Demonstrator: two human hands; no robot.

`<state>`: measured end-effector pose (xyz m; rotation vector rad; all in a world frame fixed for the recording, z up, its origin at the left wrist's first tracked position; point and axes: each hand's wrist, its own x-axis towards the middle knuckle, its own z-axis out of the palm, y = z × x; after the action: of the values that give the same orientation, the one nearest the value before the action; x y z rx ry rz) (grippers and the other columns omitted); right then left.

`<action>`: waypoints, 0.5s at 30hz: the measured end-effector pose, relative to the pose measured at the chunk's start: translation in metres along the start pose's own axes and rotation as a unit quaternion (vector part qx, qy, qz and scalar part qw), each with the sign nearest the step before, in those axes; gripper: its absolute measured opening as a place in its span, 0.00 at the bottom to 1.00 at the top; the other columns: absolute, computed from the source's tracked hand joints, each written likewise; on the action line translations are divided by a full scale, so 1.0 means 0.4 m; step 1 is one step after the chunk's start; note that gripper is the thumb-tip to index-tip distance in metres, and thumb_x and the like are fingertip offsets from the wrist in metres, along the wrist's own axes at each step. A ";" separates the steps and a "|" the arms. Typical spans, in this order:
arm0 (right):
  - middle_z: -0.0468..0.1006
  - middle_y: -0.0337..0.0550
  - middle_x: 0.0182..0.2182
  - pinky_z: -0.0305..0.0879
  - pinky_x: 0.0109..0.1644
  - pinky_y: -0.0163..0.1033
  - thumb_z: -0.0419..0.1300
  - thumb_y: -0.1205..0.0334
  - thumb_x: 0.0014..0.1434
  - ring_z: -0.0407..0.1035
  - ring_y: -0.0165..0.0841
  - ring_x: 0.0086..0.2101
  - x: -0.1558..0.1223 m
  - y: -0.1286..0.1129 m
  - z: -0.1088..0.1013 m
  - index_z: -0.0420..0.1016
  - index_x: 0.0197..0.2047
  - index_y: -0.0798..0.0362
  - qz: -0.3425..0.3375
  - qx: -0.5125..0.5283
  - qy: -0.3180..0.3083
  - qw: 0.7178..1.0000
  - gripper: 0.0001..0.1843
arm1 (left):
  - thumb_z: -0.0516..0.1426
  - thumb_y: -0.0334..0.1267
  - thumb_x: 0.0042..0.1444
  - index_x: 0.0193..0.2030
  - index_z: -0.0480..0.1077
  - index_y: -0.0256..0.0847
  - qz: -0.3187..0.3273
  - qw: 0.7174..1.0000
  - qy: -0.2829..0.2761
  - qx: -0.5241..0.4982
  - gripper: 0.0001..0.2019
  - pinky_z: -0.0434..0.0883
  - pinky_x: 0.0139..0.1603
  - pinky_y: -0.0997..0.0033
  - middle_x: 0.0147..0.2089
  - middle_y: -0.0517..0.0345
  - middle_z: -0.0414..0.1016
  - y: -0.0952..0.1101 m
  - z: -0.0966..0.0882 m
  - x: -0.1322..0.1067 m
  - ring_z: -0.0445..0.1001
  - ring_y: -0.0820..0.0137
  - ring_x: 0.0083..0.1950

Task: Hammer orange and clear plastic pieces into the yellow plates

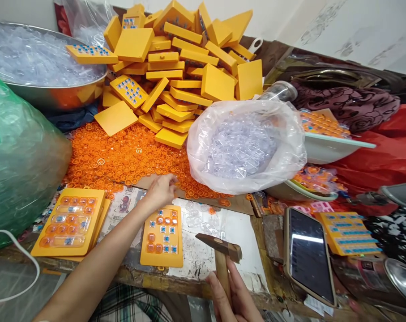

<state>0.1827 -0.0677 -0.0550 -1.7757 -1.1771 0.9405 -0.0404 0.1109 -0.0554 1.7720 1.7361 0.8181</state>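
My right hand point(234, 297) grips the wooden handle of a hammer point(222, 264), its metal head raised over the white board. Over the near edge of a heap of small orange plastic rings point(122, 154) is my left hand point(160, 192), fingers curled together; what they hold, if anything, is hidden. Below that hand a yellow plastic board point(161, 257) lies on the worktop, some of its spots filled with orange round pieces and blue-and-white squares. Small clear plastic pieces point(201, 217) are scattered just to its right.
Stacked filled yellow boards point(68, 214) sit at left, beside a green bag point(18, 165). Yellow boards point(185, 58) pile up at the back. A white bag point(203, 152) holds clear plastic pieces. At right lies a phone point(308, 255). A metal basin point(55, 96) stands back left.
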 end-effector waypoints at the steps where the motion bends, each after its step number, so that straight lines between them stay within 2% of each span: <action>1: 0.74 0.45 0.54 0.64 0.59 0.43 0.65 0.52 0.52 0.68 0.44 0.54 0.001 0.000 0.004 0.74 0.54 0.53 0.000 0.000 0.002 1.000 0.27 | 0.54 0.25 0.53 0.40 0.75 0.38 0.000 1.000 -0.008 0.003 0.11 0.72 0.40 0.68 0.34 0.54 0.79 -0.002 -0.003 -0.005 0.76 0.66 0.37; 4: 0.73 0.46 0.55 0.62 0.60 0.45 0.65 0.51 0.52 0.68 0.44 0.55 0.004 -0.007 0.017 0.74 0.54 0.53 -0.014 -0.003 0.000 1.000 0.27 | 0.52 0.23 0.52 0.36 0.77 0.37 0.004 1.000 -0.013 0.019 0.13 0.71 0.44 0.66 0.35 0.51 0.79 -0.003 -0.010 -0.014 0.76 0.64 0.40; 7: 0.75 0.47 0.53 0.64 0.59 0.44 0.65 0.51 0.52 0.70 0.44 0.53 0.004 -0.014 0.026 0.75 0.54 0.55 -0.025 0.003 -0.007 1.000 0.28 | 0.51 0.23 0.54 0.39 0.77 0.36 0.012 0.999 -0.006 0.029 0.15 0.71 0.46 0.64 0.38 0.49 0.79 -0.002 -0.019 -0.022 0.75 0.62 0.42; 11: 0.75 0.48 0.53 0.67 0.56 0.42 0.65 0.51 0.52 0.71 0.43 0.52 0.003 -0.012 0.030 0.75 0.54 0.55 -0.010 0.000 -0.008 1.000 0.28 | 0.50 0.25 0.57 0.46 0.75 0.37 0.030 0.999 -0.001 0.028 0.15 0.71 0.49 0.66 0.43 0.51 0.78 -0.005 -0.035 -0.041 0.74 0.64 0.46; 15: 0.74 0.47 0.55 0.64 0.59 0.43 0.64 0.50 0.52 0.68 0.44 0.54 0.003 0.001 0.038 0.75 0.54 0.54 -0.012 0.001 -0.009 1.000 0.28 | 0.53 0.28 0.57 0.43 0.76 0.39 0.061 0.997 -0.025 0.033 0.12 0.70 0.50 0.70 0.44 0.54 0.77 0.005 -0.019 -0.036 0.74 0.66 0.47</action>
<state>0.1698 -0.0635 -0.0616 -1.7525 -1.2056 0.9454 -0.0445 0.0962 -0.0496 1.9409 1.6549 0.7673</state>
